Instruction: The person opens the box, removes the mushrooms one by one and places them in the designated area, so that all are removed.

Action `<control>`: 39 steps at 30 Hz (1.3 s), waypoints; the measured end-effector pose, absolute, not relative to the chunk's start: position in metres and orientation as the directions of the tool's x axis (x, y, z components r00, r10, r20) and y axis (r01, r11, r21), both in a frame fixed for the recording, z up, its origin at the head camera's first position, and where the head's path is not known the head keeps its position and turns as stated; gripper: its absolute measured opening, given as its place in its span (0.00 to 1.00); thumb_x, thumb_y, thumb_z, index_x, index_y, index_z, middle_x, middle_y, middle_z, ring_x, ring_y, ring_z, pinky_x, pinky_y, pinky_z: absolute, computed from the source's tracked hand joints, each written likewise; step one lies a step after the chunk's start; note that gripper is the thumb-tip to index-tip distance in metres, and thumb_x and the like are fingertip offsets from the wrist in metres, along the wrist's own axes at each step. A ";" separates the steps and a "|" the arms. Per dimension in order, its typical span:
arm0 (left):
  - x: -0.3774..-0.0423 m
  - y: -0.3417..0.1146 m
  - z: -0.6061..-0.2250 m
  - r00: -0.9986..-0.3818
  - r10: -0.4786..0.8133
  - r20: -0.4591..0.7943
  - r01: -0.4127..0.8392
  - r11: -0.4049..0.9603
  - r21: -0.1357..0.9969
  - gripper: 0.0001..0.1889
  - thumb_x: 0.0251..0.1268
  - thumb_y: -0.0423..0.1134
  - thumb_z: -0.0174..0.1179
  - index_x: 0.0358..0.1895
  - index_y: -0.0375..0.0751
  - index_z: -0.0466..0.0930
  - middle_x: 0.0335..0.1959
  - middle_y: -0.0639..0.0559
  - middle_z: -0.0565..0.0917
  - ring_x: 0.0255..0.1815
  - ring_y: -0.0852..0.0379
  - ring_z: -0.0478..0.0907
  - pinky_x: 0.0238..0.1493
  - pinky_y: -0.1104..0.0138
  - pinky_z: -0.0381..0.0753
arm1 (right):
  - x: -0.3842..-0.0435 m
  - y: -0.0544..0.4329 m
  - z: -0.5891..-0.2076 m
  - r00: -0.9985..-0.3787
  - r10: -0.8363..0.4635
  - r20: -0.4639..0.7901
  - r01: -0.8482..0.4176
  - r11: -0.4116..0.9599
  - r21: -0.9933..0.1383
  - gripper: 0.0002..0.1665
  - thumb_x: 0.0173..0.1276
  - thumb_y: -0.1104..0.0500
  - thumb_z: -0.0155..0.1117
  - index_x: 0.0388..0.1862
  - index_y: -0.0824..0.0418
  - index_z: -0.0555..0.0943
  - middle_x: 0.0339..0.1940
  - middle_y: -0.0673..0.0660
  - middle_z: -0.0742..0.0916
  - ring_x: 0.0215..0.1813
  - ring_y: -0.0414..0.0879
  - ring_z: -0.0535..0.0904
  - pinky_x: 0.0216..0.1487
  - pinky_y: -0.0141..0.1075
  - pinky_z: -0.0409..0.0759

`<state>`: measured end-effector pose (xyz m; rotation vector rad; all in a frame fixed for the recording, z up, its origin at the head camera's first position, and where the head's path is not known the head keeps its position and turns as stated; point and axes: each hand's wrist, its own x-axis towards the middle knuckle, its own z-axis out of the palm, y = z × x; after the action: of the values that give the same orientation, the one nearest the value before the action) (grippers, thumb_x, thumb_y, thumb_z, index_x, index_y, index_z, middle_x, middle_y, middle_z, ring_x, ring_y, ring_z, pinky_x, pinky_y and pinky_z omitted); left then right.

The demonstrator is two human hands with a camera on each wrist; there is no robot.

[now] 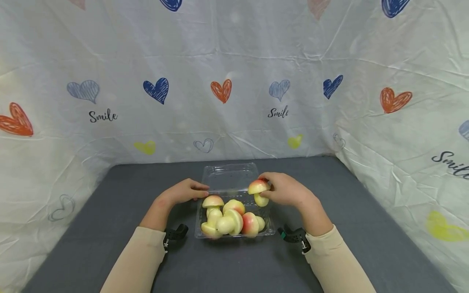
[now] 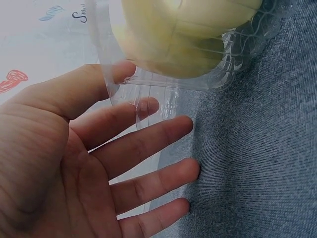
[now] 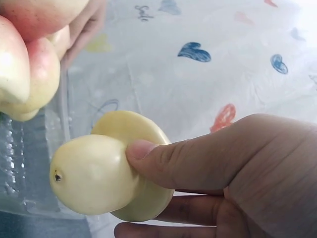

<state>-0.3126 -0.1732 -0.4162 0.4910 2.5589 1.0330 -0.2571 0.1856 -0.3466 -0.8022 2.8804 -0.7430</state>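
Observation:
A clear plastic clamshell box (image 1: pixel 234 236) stands on the table with its lid (image 1: pixel 230 177) folded back. Several artificial mushrooms (image 1: pixel 230 223), pale yellow with reddish caps, lie heaped along its left and front. My right hand (image 1: pixel 287 189) pinches another mushroom (image 1: pixel 258 187) over the box's right side, stem hanging down. In the right wrist view the thumb presses where the pale stem (image 3: pixel 91 173) meets the cap. My left hand (image 1: pixel 185 191) touches the box's back left corner with thumb and index finger. The left wrist view shows its other fingers (image 2: pixel 168 176) straight and spread.
Dark grey cloth covers the table (image 1: pixel 234 268). White sheeting (image 1: pixel 242 57) printed with hearts and "Smile" hangs behind and at both sides. A black strap with a camera mount sits on each wrist, the left mount (image 1: pixel 176 232) and the right mount (image 1: pixel 293 235).

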 end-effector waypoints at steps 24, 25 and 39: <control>-0.310 -0.173 -0.413 -0.891 0.412 -0.190 0.165 0.684 0.711 0.26 0.74 0.53 0.63 0.69 0.45 0.80 0.67 0.43 0.79 0.49 0.51 0.82 0.59 0.48 0.80 | -0.268 0.221 -0.341 -0.917 -0.398 0.035 -0.363 0.791 -0.492 0.24 0.71 0.58 0.69 0.63 0.65 0.79 0.48 0.57 0.86 0.47 0.51 0.81 0.48 0.48 0.80; -0.310 -0.173 -0.413 -0.891 0.413 -0.190 0.165 0.683 0.712 0.26 0.74 0.53 0.63 0.69 0.45 0.80 0.67 0.43 0.79 0.49 0.51 0.82 0.59 0.48 0.80 | -0.269 0.222 -0.342 -0.917 -0.397 0.030 -0.358 0.791 -0.495 0.24 0.72 0.58 0.69 0.63 0.66 0.79 0.48 0.57 0.86 0.47 0.51 0.81 0.47 0.48 0.80; -0.311 -0.174 -0.414 -0.889 0.418 -0.187 0.173 0.684 0.708 0.27 0.73 0.54 0.63 0.69 0.45 0.80 0.66 0.43 0.80 0.48 0.52 0.82 0.58 0.49 0.80 | -0.285 0.228 -0.361 -0.937 -0.346 -0.049 -0.281 0.830 -0.482 0.28 0.72 0.56 0.69 0.65 0.70 0.78 0.52 0.61 0.85 0.48 0.53 0.81 0.48 0.51 0.80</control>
<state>-0.3110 -0.1735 -0.4137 0.4653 2.5635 1.0287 -0.2846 0.2280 -0.3614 -0.4949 2.8756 -0.7258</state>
